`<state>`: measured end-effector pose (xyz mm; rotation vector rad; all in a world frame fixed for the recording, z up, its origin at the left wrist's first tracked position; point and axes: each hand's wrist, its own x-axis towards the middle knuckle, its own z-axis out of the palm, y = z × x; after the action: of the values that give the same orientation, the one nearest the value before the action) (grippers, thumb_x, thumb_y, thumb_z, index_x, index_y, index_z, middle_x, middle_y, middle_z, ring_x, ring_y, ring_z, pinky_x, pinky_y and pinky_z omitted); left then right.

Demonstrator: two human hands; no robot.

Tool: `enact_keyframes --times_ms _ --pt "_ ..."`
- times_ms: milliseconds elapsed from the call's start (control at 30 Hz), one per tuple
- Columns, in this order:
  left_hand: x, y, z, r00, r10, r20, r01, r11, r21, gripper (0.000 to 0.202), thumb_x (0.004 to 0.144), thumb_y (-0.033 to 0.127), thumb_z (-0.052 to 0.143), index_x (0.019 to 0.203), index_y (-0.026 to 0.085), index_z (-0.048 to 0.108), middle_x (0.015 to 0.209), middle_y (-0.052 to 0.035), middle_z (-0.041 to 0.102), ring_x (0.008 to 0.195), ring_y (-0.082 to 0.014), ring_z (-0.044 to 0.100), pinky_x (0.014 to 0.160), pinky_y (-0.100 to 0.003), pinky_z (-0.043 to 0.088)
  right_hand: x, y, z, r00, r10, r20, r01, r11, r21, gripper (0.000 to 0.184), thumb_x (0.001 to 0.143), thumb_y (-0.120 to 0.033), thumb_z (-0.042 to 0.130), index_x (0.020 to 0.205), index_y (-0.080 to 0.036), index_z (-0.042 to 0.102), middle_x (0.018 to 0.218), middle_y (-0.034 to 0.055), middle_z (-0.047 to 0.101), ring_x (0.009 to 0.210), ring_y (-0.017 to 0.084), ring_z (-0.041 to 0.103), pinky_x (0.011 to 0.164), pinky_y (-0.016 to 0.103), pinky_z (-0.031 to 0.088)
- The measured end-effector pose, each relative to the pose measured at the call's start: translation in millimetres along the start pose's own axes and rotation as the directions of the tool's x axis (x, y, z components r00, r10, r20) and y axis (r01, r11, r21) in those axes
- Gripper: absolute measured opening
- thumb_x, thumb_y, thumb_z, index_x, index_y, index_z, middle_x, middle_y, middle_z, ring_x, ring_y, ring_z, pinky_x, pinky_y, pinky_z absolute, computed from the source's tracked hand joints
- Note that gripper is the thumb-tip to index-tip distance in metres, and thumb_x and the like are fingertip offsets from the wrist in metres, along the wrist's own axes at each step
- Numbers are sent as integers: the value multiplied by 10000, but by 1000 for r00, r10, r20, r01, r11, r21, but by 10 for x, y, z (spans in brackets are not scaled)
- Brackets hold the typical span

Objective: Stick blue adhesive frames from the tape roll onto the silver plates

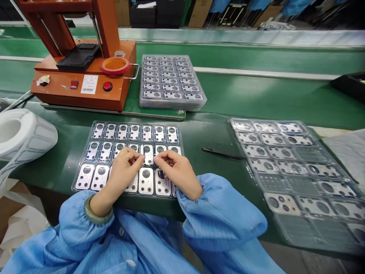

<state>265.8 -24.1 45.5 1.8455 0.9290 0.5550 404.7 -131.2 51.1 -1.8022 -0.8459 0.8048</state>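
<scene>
Both my hands are over a clear plastic tray (76, 179) of silver metal plates, each with one large round opening and smaller holes. My left hand (125, 166) is closed in a pinch, thumb and index fingertip at the left edge of a silver metal plate (148, 155) in the middle row. At that plate's right edge, my right hand (177, 171) pinches the same way. Whether the plate is lifted from its pocket is hard to tell. My hands hide several neighbouring plates. To the right lie black tweezers (222, 153), apart from my hands.
Behind the tray stand an orange press (82, 87) with a tape roll (115, 65) on it and a stack of filled trays (172, 101). A partly filled tray (299, 228) lies at right. A white film roll (42, 133) sits at left.
</scene>
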Motion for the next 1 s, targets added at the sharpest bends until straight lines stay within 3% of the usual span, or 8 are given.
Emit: enact_keyframes --times_ms 200,400,1000 --pt "23 -43 15 998 51 -40 -48 996 76 168 819 314 607 725 189 668 857 -30 565 702 -135 550 669 -276 441 19 -4 91 993 -100 -70 96 994 -49 194 814 -373 590 772 -197 659 741 24 647 672 152 575 653 301 476" --pt "31 -60 22 996 91 -9 -88 980 176 159 842 290 581 750 191 665 872 -41 569 741 -150 565 678 -279 448 50 -13 143 997 -51 -56 44 992 -120 167 796 -336 592 725 -197 651 695 11 644 638 142 570 634 287 462" --pt "11 -14 14 998 62 -1 -60 971 230 148 842 257 576 758 175 666 892 -40 565 735 -138 568 664 -278 464 53 -47 141 999 -18 -34 13 990 -143 178 794 -334 582 717 -190 654 671 1 643 614 132 558 612 277 444"
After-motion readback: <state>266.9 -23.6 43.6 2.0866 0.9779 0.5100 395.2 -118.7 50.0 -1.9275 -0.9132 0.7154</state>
